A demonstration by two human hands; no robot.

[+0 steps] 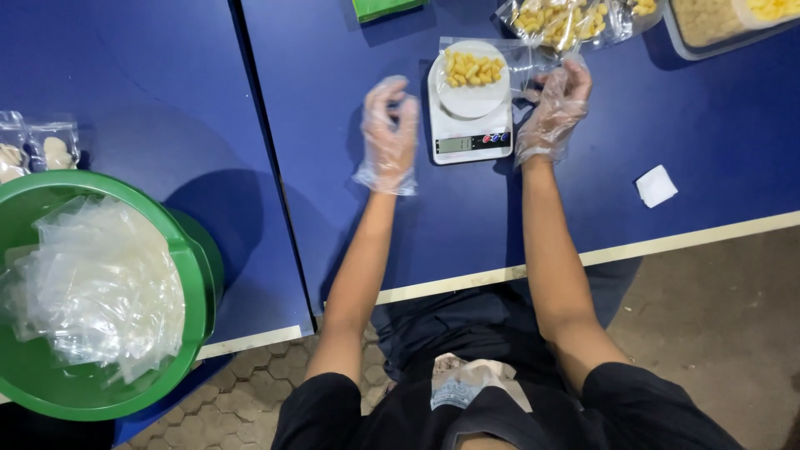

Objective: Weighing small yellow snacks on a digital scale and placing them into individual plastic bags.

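Note:
A white kitchen scale (pixel 471 104) stands on the blue table (pixel 633 150), with a clear plastic bag of yellow snack pieces (pixel 472 68) lying on its platform. My left hand (pixel 389 125), in a clear plastic glove, hovers just left of the scale with fingers apart and nothing in it. My right hand (pixel 557 104), also gloved, rests at the scale's right side, its fingers touching the edge of the clear bag. Whether it grips the bag I cannot make out.
Filled snack bags (pixel 560 20) lie beyond the scale, next to a tray (pixel 677 35) at the back right. A green bucket (pixel 196 283) with several empty clear bags sits at the left. A white paper square (pixel 656 185) lies right; a green object (pixel 385 7) lies far.

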